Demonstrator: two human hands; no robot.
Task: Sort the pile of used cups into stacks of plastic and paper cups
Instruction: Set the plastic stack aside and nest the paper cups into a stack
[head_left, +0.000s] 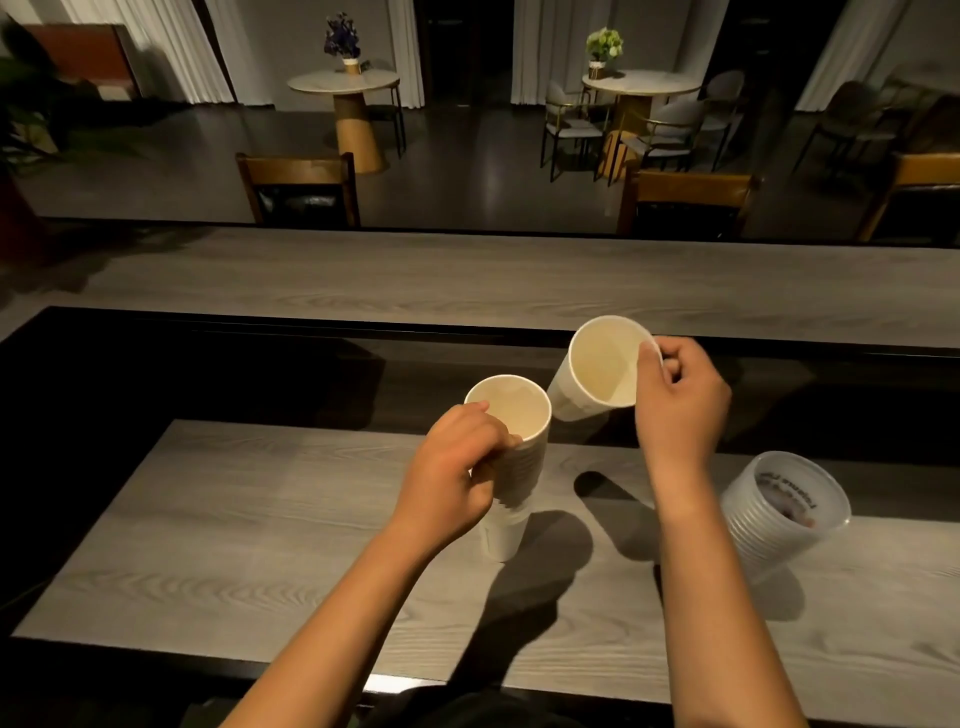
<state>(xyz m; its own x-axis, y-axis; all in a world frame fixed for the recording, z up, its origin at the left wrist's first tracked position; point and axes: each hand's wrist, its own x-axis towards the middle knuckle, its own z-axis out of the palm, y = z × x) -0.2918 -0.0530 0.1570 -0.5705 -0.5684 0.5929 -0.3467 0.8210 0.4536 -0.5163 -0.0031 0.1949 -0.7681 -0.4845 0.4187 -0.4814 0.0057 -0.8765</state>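
A tall stack of white paper cups (511, 415) stands upright on the grey wooden counter (260, 519), mouth up. My left hand (457, 478) grips the stack around its upper side. My right hand (680, 400) holds a single white paper cup (597, 369) by its rim, thumb inside, tilted with its mouth toward me, in the air just right of and above the stack. A stack of translucent plastic cups (779, 509) with printed lettering stands at the right, leaning away from me.
A dark recessed strip (260, 374) runs behind the counter, with a higher grey ledge (467, 280) beyond it. Wooden chairs (301, 187) stand behind the ledge. Round café tables with flowers sit further back.
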